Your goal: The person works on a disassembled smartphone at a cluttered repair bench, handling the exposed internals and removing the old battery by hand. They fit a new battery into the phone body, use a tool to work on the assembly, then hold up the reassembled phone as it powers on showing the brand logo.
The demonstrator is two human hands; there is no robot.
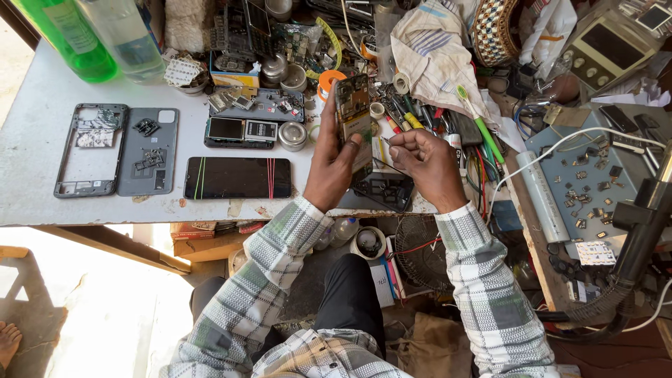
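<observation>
Left hand [334, 162] is clamped around an opened phone body [353, 119], held upright above the worktop's [35, 140] front edge with its long axis pointing away, while just to its right the right hand [423, 162] is pinched on fine tweezers [384, 142] aimed at it.

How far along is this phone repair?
Already stripped: the back cover and frame lie apart, screen beside them. In hand: the left hand holds the opened phone; the right hand pinches a thin tool. Left: everything is still unassembled.
</observation>
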